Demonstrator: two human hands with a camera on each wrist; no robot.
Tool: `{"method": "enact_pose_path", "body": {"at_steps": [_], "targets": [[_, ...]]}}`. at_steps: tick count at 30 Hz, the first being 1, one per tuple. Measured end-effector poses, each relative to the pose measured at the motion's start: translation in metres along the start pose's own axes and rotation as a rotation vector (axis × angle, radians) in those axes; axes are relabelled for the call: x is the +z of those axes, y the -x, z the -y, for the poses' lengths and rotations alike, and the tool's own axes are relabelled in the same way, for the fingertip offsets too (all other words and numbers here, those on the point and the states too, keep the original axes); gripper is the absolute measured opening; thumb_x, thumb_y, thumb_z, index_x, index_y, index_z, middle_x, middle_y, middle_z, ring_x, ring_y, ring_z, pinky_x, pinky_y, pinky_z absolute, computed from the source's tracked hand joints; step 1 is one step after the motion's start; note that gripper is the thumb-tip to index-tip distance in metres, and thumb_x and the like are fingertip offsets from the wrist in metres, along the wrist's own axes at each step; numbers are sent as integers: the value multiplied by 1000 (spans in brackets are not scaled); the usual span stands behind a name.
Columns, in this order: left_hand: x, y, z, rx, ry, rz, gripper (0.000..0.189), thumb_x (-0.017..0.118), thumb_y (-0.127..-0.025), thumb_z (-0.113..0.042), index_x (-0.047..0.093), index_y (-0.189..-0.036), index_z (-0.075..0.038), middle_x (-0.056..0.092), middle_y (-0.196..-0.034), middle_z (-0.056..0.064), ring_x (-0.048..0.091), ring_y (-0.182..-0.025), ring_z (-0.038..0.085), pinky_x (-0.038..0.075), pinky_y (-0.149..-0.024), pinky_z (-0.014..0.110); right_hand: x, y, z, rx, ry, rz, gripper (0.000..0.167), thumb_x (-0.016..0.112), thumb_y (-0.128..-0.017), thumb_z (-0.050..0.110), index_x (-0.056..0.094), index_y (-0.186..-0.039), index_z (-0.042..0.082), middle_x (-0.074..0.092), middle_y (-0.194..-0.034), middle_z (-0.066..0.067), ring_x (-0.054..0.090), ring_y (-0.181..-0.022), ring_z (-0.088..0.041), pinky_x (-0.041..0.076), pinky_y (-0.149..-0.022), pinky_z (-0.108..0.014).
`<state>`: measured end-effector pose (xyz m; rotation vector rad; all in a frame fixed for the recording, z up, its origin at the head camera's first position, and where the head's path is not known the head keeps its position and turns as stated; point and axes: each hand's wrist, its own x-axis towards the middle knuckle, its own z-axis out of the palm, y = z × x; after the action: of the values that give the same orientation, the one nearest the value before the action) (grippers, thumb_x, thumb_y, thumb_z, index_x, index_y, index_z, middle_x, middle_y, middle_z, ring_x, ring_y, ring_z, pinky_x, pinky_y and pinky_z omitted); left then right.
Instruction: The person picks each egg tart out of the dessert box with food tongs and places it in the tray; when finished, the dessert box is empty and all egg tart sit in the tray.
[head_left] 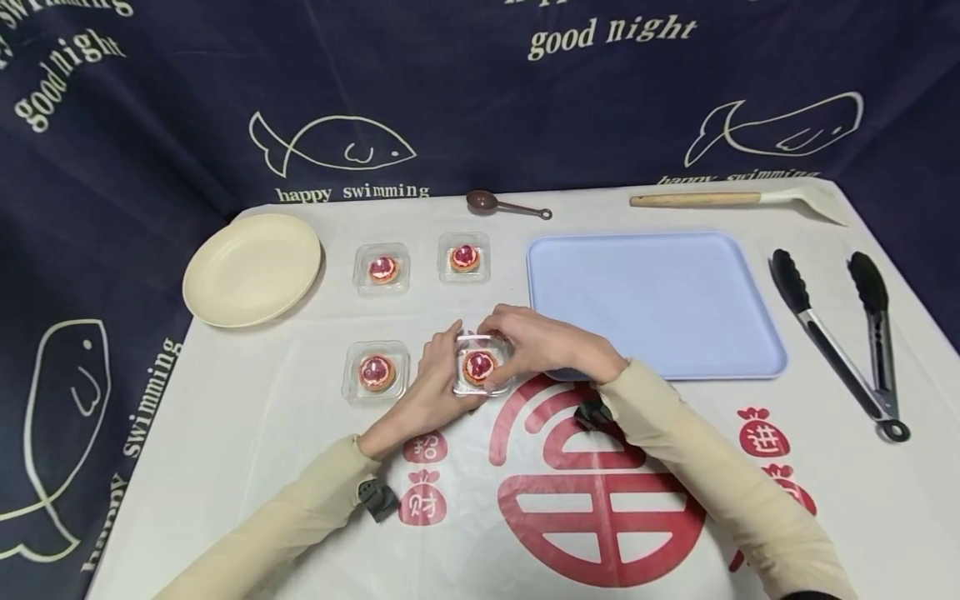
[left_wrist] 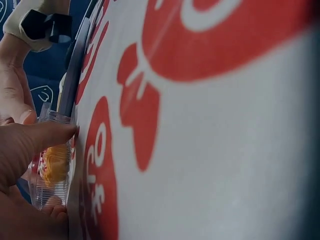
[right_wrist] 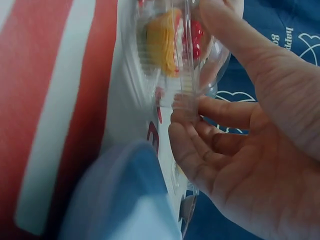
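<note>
Near the middle of the table, a clear plastic box with a small red-topped tart inside is between both hands. My left hand grips its left side, thumb along the near edge. From the right, my right hand holds the lid's edges between thumb and fingers. In the right wrist view the domed lid sits over the tart's yellow crust; whether it is fully closed I cannot tell. Left of it stands another boxed tart, with two more boxed tarts behind.
A blue tray lies right of the hands, black-tipped tongs beyond it. At the back are a brown measuring spoon and a wooden-handled spatula. A cream plate rests at the left. Red prints mark the white tablecloth.
</note>
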<state>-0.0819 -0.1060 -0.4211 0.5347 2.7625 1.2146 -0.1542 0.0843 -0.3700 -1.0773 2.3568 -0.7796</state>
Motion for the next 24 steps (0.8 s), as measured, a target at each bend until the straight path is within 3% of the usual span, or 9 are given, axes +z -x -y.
{"method": "enact_pose_path", "body": {"at_steps": [9,24], "targets": [[-3,-1,0,13,-20,45,104,81,-73,-17,15,-148,14,44,-129,28,39,-118,39,33,-107,52,0,-2,-2,1,11,-10,61,89,-68,33,64,-114,1,60,-106,-7,53,-96,-18,48,-85,-31],[-6,-4,-4,-26,-40,75,108,83,-72,-17,14,-149,12,44,-131,27,38,-123,38,31,-111,52,5,7,6,-41,179,-134,68,89,-67,36,66,-121,0,57,-104,-9,54,-95,-20,51,-84,-33]]}}
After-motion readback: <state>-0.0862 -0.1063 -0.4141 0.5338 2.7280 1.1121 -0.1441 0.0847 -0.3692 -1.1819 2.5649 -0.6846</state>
